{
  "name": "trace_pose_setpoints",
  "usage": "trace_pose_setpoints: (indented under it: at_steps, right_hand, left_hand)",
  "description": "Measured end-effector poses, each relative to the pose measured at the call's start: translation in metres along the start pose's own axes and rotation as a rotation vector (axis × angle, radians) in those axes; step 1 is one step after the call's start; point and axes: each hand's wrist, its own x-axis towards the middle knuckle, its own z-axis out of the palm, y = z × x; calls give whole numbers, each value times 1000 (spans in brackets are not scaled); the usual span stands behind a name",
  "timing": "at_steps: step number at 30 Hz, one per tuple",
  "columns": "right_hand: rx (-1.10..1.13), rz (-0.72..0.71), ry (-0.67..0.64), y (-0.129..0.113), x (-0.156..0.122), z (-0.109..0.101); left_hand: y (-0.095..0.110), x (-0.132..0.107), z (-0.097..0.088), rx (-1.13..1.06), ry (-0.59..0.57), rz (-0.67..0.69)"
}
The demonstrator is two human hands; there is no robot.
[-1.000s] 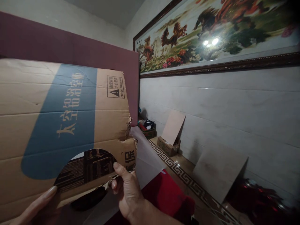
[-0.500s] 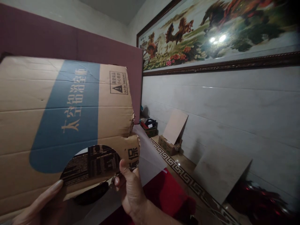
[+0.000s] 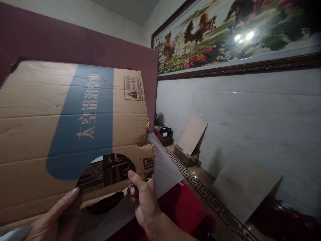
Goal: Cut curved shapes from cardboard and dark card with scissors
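I hold up a large flat sheet of brown cardboard (image 3: 32,140) printed with a blue band, pale characters and a caution mark. Its right edge is torn. My left hand (image 3: 54,219) grips the lower edge, thumb lying on the front beside a dark printed half-circle (image 3: 106,170). My right hand (image 3: 144,201) pinches the lower right corner, thumb on the front and fingers behind.
A dark maroon board (image 3: 75,43) stands behind the cardboard. A long framed picture of horses (image 3: 225,36) hangs on the pale tiled wall. Loose tiles (image 3: 192,135) and a small box (image 3: 182,155) lean by the wall. Red cloth (image 3: 185,211) lies below.
The view has swung a little left and up, so the cardboard and both hands sit further right in the picture. The grip of both hands on the cardboard is unchanged.
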Motion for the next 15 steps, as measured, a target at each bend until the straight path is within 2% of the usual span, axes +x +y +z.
trace_pose_setpoints:
  at_steps: [4, 9, 15]
  right_hand:
    - [15, -17, -29, 0, 1, 0]
    - [30, -9, -39, 2, 1, -2]
    - [30, -26, -31, 2, 2, -4]
  left_hand:
    - [3, -4, 4, -7, 61, 16]
    - [3, -1, 2, -65, 6, -19]
    - [2, -6, 12, -118, 104, 10]
